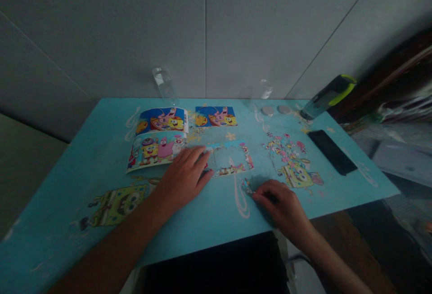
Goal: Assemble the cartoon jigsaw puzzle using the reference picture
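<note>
While the head view shows both hands well apart, the left hand (186, 173) lies palm down, loosely spread, its fingertips on the left side of an unfinished jigsaw border (232, 169). That border sits mid-table, its middle unfilled. The right hand (281, 202) is curled, thumb and forefinger close together at a small cluster of jigsaw pieces (247, 184); whether they are pinching one cannot be told. One larger heap of loose pieces (285, 146), too many to count, lies farther right. Behind the border are one SpongeBob picture rectangle (216, 117) and, to its left, one sheet with two SpongeBob pictures (158, 139). Two silver lids (267, 111) (284, 109), two clear containers (165, 86) (266, 90), one dark bottle (324, 98) and one flat black object (332, 152) also stand or lie on the blue tablecloth (199, 220).
</note>
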A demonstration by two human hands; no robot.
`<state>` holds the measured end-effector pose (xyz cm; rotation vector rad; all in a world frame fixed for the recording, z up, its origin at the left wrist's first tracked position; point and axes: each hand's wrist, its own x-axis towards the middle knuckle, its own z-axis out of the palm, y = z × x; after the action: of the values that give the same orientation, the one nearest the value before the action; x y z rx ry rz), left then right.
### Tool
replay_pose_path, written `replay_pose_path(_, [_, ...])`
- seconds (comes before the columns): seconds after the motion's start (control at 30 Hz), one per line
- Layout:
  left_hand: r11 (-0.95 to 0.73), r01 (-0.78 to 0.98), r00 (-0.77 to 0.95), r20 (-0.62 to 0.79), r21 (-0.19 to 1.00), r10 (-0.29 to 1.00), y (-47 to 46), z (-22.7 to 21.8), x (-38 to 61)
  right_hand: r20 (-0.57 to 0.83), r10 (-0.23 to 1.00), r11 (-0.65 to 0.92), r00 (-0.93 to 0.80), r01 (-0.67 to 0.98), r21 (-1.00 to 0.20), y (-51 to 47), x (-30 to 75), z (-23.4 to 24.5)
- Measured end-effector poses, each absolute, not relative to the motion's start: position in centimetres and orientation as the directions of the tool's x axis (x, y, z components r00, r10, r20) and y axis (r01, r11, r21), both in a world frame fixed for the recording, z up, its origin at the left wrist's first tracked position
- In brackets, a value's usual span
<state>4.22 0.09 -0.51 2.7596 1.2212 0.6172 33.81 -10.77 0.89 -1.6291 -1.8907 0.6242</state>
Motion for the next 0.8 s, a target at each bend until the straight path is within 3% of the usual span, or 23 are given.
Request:
replay_pose_path(0.2, [-0.666, 0.717, 0.588, 0.335, 0.206, 0.736, 0.1, -0.4, 4.2, 0.057, 0.994, 0.111, -0.098, 0.753, -0.648, -4.8, 35.7, 3.1])
replay_pose_path(0.43, [-0.655, 0.73, 0.585, 0.317, 0.194, 0.747, 0.2, -0.7, 4.1, -0.15, 0.94, 0.152, -0.307, 0.767, -0.623, -1.3, 35.5, 4.0])
replay_pose_path(0.63, [-0.661, 0.728, 0.598, 0.3, 0.184, 0.743, 0.2, -0.8, 4.1, -0.143, 0.953, 0.136, -0.266, 0.802, -0.582, -1.1, 35.3, 3.4])
replay_pose_path(0.8, [-0.663, 0.724, 0.599, 0.304, 0.188, 0.741, 0.2, -0.7, 4.2, -0.05, 0.96, 0.187, -0.275, 0.763, -0.618, -1.6, 35.3, 3.2])
